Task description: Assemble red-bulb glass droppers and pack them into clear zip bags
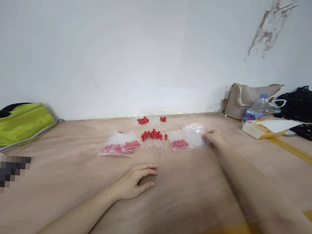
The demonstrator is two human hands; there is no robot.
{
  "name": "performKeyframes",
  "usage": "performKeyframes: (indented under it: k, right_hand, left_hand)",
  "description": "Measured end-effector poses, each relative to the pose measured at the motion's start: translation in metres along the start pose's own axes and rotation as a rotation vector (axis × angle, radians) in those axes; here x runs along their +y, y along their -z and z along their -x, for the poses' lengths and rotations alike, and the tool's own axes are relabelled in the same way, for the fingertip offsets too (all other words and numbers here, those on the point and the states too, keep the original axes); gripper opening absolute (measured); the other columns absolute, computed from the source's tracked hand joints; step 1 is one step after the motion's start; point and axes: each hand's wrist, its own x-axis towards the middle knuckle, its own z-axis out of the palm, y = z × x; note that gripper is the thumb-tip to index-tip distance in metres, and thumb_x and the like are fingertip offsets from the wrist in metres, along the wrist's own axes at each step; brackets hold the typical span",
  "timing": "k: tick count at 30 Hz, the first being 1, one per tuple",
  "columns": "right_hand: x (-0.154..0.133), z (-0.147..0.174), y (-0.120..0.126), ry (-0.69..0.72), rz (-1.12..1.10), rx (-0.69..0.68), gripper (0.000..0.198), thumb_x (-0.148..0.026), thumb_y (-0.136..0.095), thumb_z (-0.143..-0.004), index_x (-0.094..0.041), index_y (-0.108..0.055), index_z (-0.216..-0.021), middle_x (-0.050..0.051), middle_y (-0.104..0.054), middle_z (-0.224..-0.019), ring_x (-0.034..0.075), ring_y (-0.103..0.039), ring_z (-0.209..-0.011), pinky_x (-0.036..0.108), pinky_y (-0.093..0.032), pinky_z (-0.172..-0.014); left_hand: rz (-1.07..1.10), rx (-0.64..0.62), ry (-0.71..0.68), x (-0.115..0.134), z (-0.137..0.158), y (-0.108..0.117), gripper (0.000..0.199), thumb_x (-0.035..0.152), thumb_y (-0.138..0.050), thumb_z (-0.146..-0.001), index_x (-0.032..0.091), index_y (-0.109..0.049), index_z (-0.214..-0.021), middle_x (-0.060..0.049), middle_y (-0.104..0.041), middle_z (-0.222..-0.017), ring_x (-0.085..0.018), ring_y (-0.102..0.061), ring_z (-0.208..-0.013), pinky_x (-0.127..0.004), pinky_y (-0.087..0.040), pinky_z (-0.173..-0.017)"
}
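Observation:
My right hand (213, 136) reaches far forward, its fingers closed at the right edge of a clear zip-lock bag (195, 134) that lies flat. Beside that bag, and partly under it, is another zip-lock bag (179, 140) with several red-topped droppers inside. My left hand (137, 181) rests on the table, fingers stretched out and holding nothing. Beyond it lies a fanned pile of glass droppers (153, 140) with red rubber bulbs, and a single dropper (165, 142) lies just to their right. To the left, filled bags of droppers (120, 145) overlap in a stack.
Loose red rubber bulbs (143, 120) lie on clear plastic near the wall. A yellow-green pouch (22, 123) and a grey cable are at the left. At the right stand a beige bag (249, 97), a water bottle (256, 109) and a tissue pack (264, 130).

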Motion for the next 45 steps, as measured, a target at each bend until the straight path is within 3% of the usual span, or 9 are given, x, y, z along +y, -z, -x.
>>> performKeyframes:
  k: [6, 9, 14, 17, 19, 23, 31, 36, 45]
  right_hand:
    - [-0.008, 0.008, 0.017, -0.021, -0.105, 0.07, 0.03, -0.024, -0.065, -0.062, -0.014, -0.062, -0.09, 0.004, -0.062, -0.073, 0.014, -0.057, -0.061, 0.023, -0.043, -0.052]
    - [-0.022, 0.026, 0.03, 0.109, -0.172, 0.145, 0.033, -0.026, -0.055, -0.073, -0.015, -0.058, -0.103, 0.003, -0.061, -0.076, 0.013, -0.056, -0.065, 0.023, -0.044, -0.059]
    - [-0.041, 0.119, 0.035, 1.02, -0.169, 0.283, 0.026, -0.022, -0.044, -0.082, -0.018, -0.06, -0.101, 0.005, -0.057, -0.079, 0.015, -0.052, -0.071, 0.027, -0.041, -0.065]
    - [-0.041, 0.179, 0.029, 1.435, 0.015, 0.11, 0.024, -0.017, -0.042, -0.083, -0.019, -0.06, -0.098, 0.005, -0.054, -0.073, 0.015, -0.047, -0.068, 0.028, -0.037, -0.064]
    - [-0.042, 0.201, 0.028, 1.556, 0.109, -0.144, 0.025, -0.018, -0.039, -0.085, -0.02, -0.059, -0.099, 0.005, -0.055, -0.077, 0.015, -0.048, -0.072, 0.029, -0.037, -0.068]
    - [-0.053, 0.202, 0.034, 1.423, 0.022, -0.485, 0.025, -0.036, -0.049, -0.082, -0.021, -0.061, -0.099, 0.007, -0.055, -0.089, 0.016, -0.05, -0.081, 0.029, -0.04, -0.073]
    - [-0.061, 0.185, 0.008, 1.165, -0.12, -0.574, 0.066, -0.055, -0.059, -0.068, -0.021, -0.046, -0.124, 0.01, -0.047, -0.121, 0.025, -0.044, -0.109, 0.04, -0.036, -0.092]
    - [-0.052, 0.186, -0.003, 1.157, -0.164, -0.555, 0.065, -0.055, -0.057, -0.07, -0.02, -0.047, -0.124, 0.011, -0.046, -0.124, 0.024, -0.043, -0.113, 0.039, -0.034, -0.095]
    - [-0.049, 0.178, 0.007, 1.198, -0.109, -0.666, 0.096, -0.057, -0.069, -0.053, -0.024, -0.03, -0.134, 0.01, -0.035, -0.135, 0.028, -0.034, -0.121, 0.043, -0.029, -0.098]
  left_hand:
    - [0.001, 0.009, -0.001, 0.001, -0.001, 0.001, 0.032, 0.03, -0.05, -0.082, 0.027, -0.054, -0.113, -0.004, -0.048, -0.127, -0.021, -0.046, -0.115, -0.038, -0.038, -0.095]
    - [0.006, 0.023, 0.0, 0.002, -0.001, 0.001, 0.032, 0.029, -0.052, -0.081, 0.027, -0.054, -0.113, -0.003, -0.049, -0.126, -0.02, -0.047, -0.114, -0.037, -0.039, -0.095]
    - [0.025, 0.066, 0.026, 0.005, -0.002, 0.003, 0.033, 0.03, -0.051, -0.081, 0.026, -0.051, -0.114, -0.004, -0.049, -0.124, -0.021, -0.047, -0.112, -0.037, -0.039, -0.094]
    - [0.024, 0.124, 0.034, 0.006, -0.002, 0.004, 0.033, 0.027, -0.051, -0.081, 0.025, -0.049, -0.114, -0.005, -0.051, -0.121, -0.02, -0.049, -0.109, -0.036, -0.039, -0.093]
    - [0.029, 0.154, 0.022, 0.007, -0.003, 0.004, 0.031, 0.024, -0.051, -0.08, 0.023, -0.049, -0.111, -0.006, -0.052, -0.117, -0.02, -0.049, -0.106, -0.036, -0.04, -0.091]
    - [0.021, 0.16, 0.007, 0.007, -0.004, 0.004, 0.025, 0.02, -0.051, -0.079, 0.022, -0.051, -0.104, -0.006, -0.053, -0.113, -0.019, -0.051, -0.1, -0.034, -0.043, -0.086]
    - [-0.041, 0.18, -0.043, 0.004, -0.002, -0.002, 0.018, 0.02, -0.046, -0.083, 0.02, -0.063, -0.09, -0.004, -0.062, -0.092, -0.015, -0.058, -0.082, -0.028, -0.047, -0.073]
    - [-0.041, 0.145, -0.13, -0.001, -0.003, -0.004, 0.028, 0.021, -0.045, -0.085, 0.022, -0.059, -0.109, -0.005, -0.063, -0.108, -0.018, -0.053, -0.106, -0.035, -0.039, -0.095]
    - [-0.192, -0.195, -0.217, 0.014, -0.007, 0.011, 0.057, 0.049, -0.057, -0.074, 0.035, -0.041, -0.126, -0.005, -0.016, -0.145, -0.031, -0.026, -0.128, -0.058, 0.002, -0.102]
